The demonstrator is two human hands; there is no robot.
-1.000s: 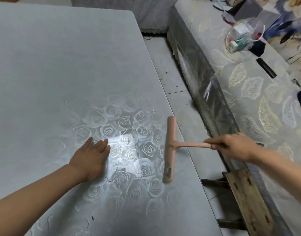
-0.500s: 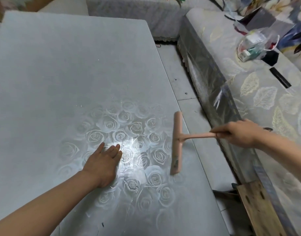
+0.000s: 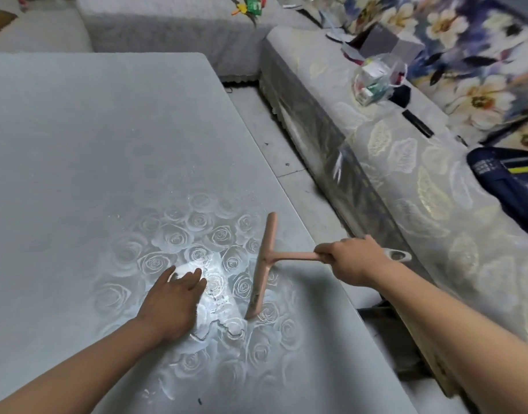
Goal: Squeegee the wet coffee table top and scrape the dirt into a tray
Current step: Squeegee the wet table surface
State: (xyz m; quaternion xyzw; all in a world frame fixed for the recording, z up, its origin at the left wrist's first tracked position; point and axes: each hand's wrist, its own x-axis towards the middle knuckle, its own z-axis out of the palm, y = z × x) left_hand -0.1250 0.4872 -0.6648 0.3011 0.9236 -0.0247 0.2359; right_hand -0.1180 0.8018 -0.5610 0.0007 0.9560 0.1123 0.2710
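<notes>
My right hand (image 3: 350, 259) is wrapped round the handle of the pink squeegee (image 3: 265, 264), fingers curled about it roughly midway along, so the handle's tail with its hanging hole sticks out behind the wrist. The squeegee sits on the near right part of the tabletop (image 3: 92, 144). Its blade runs roughly away from me and its near end is down on the wet patch (image 3: 217, 297); whether the whole edge bears on the surface I cannot tell. My left hand (image 3: 174, 300) lies flat just beside the blade, fingers straight and close together, resting on the glossy rose-patterned surface. I judge the squeegee light and rigid in its plastic body, with a softer edge underneath. On this slick wet sheet it should slide readily, so I would want a firm hold on the handle, close to the crossbar, to keep the edge bearing evenly and stop it twisting. The thin film of water and the few specks of grit would likely run ahead of the edge, and they could spill over the tabletop's right side onto the floor (image 3: 286, 162) beside the sofa (image 3: 406, 189). I see no tray anywhere in view, so I cannot tell where the dirt is to go.
</notes>
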